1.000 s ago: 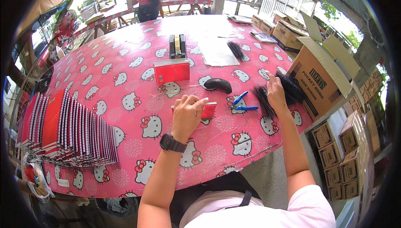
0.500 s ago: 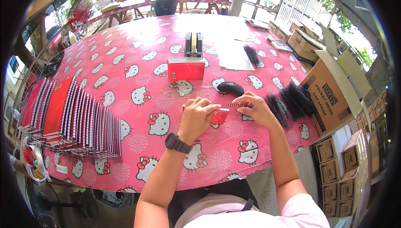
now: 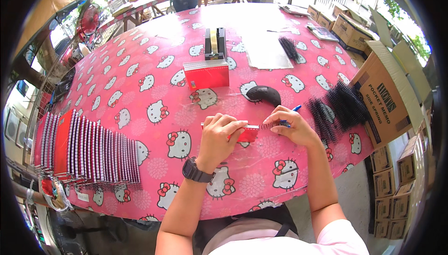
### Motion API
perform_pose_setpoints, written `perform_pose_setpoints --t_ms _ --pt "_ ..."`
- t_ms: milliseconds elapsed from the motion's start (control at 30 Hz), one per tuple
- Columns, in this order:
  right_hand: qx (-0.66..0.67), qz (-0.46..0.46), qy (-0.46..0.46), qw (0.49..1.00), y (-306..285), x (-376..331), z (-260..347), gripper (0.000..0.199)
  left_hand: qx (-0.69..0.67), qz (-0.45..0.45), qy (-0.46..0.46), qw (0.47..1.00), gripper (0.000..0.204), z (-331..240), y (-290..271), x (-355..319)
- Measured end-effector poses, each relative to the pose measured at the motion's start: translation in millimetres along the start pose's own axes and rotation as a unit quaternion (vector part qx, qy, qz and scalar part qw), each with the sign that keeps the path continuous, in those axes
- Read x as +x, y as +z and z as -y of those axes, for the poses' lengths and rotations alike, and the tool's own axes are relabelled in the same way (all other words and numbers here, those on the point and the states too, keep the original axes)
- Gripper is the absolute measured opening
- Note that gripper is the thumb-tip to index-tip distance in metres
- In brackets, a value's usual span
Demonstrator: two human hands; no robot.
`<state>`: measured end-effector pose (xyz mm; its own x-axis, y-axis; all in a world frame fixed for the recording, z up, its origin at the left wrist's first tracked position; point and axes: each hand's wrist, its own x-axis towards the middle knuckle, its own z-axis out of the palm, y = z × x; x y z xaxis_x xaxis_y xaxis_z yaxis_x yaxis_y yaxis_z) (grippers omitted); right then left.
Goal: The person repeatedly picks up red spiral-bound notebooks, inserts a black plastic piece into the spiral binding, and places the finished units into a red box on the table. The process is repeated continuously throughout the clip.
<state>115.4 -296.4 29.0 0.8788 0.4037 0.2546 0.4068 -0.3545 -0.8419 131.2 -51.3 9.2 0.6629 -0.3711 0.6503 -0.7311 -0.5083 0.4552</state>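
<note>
At the far left, a row of notebooks (image 3: 93, 152) stood with spiral spines showing, so these looked finished. Farther right, the upright red pads (image 3: 206, 78) showed no coil on the side in view and were probably waiting. In front of them, the left hand (image 3: 221, 133) gripped a small red pad (image 3: 248, 135) low over the table. At its right end, the right hand (image 3: 293, 126) pinched a thin coil (image 3: 265, 125); this pad's binding seemed barely begun, though how far the coil had entered could not be told. A blue tool (image 3: 297, 108) showed by the right fingers, whether held or not was unclear. Beyond, loose coils (image 3: 346, 108) left plenty to use.

As for room, bare pink table (image 3: 158, 171) separated the notebooks from the left hand. The near edge ran under both forearms. A curved black thing (image 3: 264, 95) sat just beyond the right hand; farther right, the coils and an open box (image 3: 380, 94) crowded the right edge.
</note>
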Motion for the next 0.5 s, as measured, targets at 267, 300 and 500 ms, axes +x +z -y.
perform_pose_setpoints --t_ms 267,300,500 --pt "0.017 0.025 0.11 0.994 8.7 -4.4 8.7 0.032 0.007 0.024 -0.026 0.999 0.016 -6.4 -2.5 1.9" --pt "-0.009 0.005 0.071 0.997 12.0 -4.6 7.9 0.032 0.015 0.031 -0.026 0.999 0.019 -6.7 -2.8 0.6" --pt "-0.096 -0.062 -0.032 0.993 17.1 -5.2 9.6 0.02 0.022 0.034 -0.001 0.999 0.031 -24.8 7.3 0.4"
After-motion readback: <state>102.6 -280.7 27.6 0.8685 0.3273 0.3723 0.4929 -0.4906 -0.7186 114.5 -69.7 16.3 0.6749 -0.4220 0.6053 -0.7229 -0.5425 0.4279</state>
